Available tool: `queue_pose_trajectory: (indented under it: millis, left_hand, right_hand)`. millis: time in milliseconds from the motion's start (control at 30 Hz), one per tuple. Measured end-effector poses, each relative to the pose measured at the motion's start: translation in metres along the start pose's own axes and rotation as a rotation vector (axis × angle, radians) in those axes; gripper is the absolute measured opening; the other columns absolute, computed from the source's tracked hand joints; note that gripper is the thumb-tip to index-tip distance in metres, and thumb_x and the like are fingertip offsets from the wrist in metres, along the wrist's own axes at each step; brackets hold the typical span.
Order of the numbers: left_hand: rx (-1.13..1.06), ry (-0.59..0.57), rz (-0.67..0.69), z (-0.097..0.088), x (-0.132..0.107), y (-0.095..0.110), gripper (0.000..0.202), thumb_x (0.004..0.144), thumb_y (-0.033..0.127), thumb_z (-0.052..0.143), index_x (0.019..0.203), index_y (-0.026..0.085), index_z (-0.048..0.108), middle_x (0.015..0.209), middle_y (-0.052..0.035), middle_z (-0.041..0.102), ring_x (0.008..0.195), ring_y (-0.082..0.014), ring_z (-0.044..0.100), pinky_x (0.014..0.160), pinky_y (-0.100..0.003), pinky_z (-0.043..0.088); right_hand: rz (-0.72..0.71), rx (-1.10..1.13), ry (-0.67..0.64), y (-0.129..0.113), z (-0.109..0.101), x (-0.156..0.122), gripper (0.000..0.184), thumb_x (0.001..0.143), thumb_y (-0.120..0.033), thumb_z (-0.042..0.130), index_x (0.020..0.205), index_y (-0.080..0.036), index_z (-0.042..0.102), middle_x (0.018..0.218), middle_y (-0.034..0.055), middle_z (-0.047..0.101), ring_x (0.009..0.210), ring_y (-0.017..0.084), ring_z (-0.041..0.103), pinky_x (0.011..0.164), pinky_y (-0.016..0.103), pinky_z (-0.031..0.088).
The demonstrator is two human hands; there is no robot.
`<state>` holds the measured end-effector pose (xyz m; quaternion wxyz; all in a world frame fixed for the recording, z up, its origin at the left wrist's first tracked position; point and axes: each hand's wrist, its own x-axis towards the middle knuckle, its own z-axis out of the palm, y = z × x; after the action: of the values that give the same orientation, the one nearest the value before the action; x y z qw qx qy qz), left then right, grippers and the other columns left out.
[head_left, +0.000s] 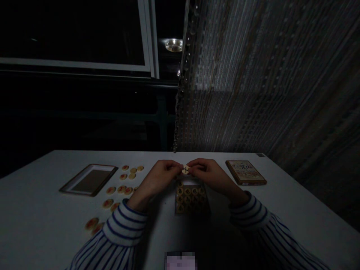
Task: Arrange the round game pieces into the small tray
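Observation:
Between my fingertips is a round xiangqi piece (pixel 185 170), pale with a dark character on its face. My left hand (pixel 161 178) pinches it from the left, and my right hand (pixel 212 176) pinches it from the right. Just below sits a box (pixel 208 210) with rows of similar pieces (pixel 187 199) bearing dark characters. The box's far part looks bare, apart from one piece at its left. Loose pieces with red characters (pixel 111 190) lie to the left of my left hand, some partly hidden behind my left forearm.
An upturned lid or shallow tray (pixel 89 180) lies at the left of the white table (pixel 267 228). A closed box with a printed cover (pixel 246 171) rests at the right. Behind the table hang a string curtain (pixel 236 90) and a dark window (pixel 73 33).

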<state>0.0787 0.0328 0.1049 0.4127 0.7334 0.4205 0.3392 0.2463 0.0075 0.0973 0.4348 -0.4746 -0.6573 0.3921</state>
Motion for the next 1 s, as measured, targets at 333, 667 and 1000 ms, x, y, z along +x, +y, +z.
queue_pose_trajectory:
  millis: [333, 667, 1000]
  left_hand:
    - [0.019, -0.025, -0.005, 0.0, -0.0001, -0.0001, 0.032, 0.073, 0.038, 0.047, 0.075, 0.013, 0.065, 0.07, -0.003, 0.063, 0.063, -0.0128, 0.053, 0.059, -0.024, 0.04]
    - [0.002, -0.077, 0.019, -0.001, -0.0005, -0.002, 0.031, 0.074, 0.039, 0.048, 0.073, 0.013, 0.065, 0.064, -0.0012, 0.06, 0.062, -0.0121, 0.05, 0.059, -0.024, 0.038]
    - [-0.042, -0.119, 0.03, -0.0014, 0.0005, -0.0069, 0.027, 0.073, 0.034, 0.049, 0.08, 0.013, 0.065, 0.072, -0.0026, 0.063, 0.067, -0.0129, 0.053, 0.063, -0.025, 0.04]
  right_hand:
    - [-0.027, -0.069, -0.032, 0.0001, -0.0011, 0.0001, 0.023, 0.072, -0.029, 0.054, 0.086, -0.014, 0.064, 0.078, 0.0042, 0.066, 0.075, 0.015, 0.059, 0.068, 0.027, 0.046]
    - [-0.093, -0.136, -0.045, -0.0022, -0.0024, -0.001, 0.023, 0.073, -0.028, 0.053, 0.087, -0.015, 0.066, 0.083, 0.0039, 0.067, 0.079, 0.015, 0.059, 0.072, 0.029, 0.046]
    - [-0.192, -0.27, -0.042, -0.0017, -0.004, -0.0019, 0.024, 0.077, -0.027, 0.049, 0.09, -0.017, 0.066, 0.087, 0.003, 0.067, 0.082, 0.016, 0.059, 0.074, 0.029, 0.045]
